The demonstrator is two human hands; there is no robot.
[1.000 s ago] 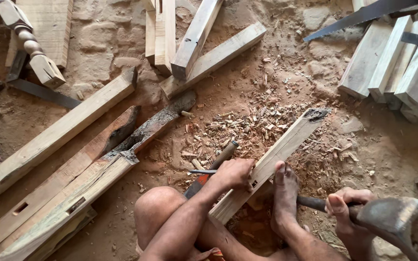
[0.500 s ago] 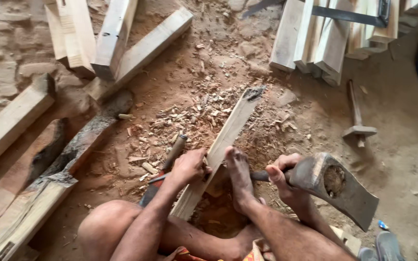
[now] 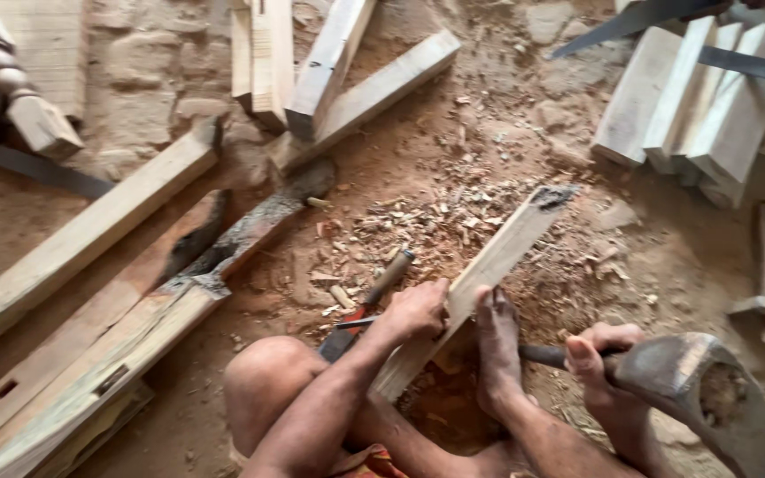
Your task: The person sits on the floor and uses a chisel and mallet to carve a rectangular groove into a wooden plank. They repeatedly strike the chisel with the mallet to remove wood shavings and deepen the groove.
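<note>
Now the left hand (image 3: 418, 308) clamps the slanted plank (image 3: 480, 274), while the right hand (image 3: 599, 354) grips the axe (image 3: 710, 398) beside it.

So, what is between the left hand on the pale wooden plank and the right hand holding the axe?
In the head view, a bare foot presses on the pale wooden plank between left hand and right hand.

This is a rough woodworking shop on a dirt floor (image 3: 506, 115), shown by squared timber beams (image 3: 90, 235), stacked planks (image 3: 710, 97), a turned post (image 3: 19, 93), scattered wood chips (image 3: 418, 221) and an axe (image 3: 701, 389).
</note>
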